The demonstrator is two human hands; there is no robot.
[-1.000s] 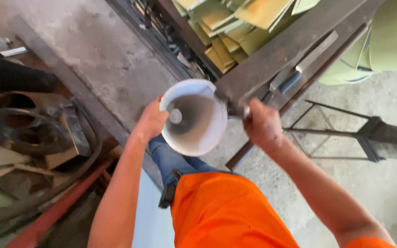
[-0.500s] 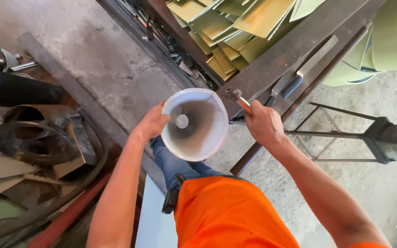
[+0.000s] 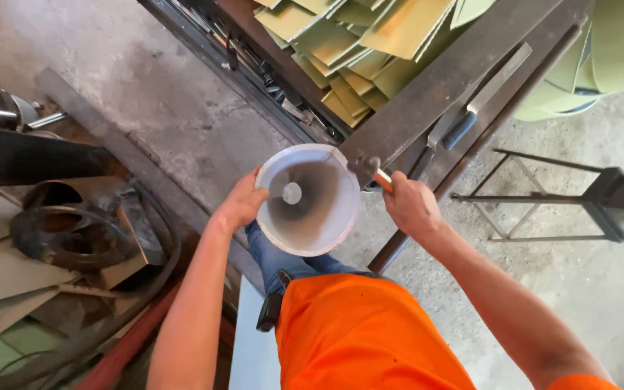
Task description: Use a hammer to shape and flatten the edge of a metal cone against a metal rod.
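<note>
Two hands are working one piece: your left hand (image 3: pixel 242 204) is gripping the rim of the pale sheet-metal funnel-shaped cone (image 3: pixel 308 198), wide mouth facing up at you, while your right hand (image 3: pixel 413 209) is closed around the orange handle of a small hammer (image 3: pixel 370 172) whose dark head is sitting right at the cone's rim, at the near end of the rusty steel beam (image 3: pixel 442 90). Judging by this, you are dressing the rim edge against the beam; the next blow is calling for the rim to be seated firmly on the beam's end and your left fingers to be staying well away from the strike point. A blue-handled flat tool (image 3: pixel 471 115) is lying on the beam farther up, just beside a stack of yellow-green sheet offcuts (image 3: pixel 355 43). Coiled dark hose and scrap sheet (image 3: pixel 66 238) are crowding the floor at your left, and a metal frame stand (image 3: pixel 565 198) is standing close on your right, limiting your elbow room.
</note>
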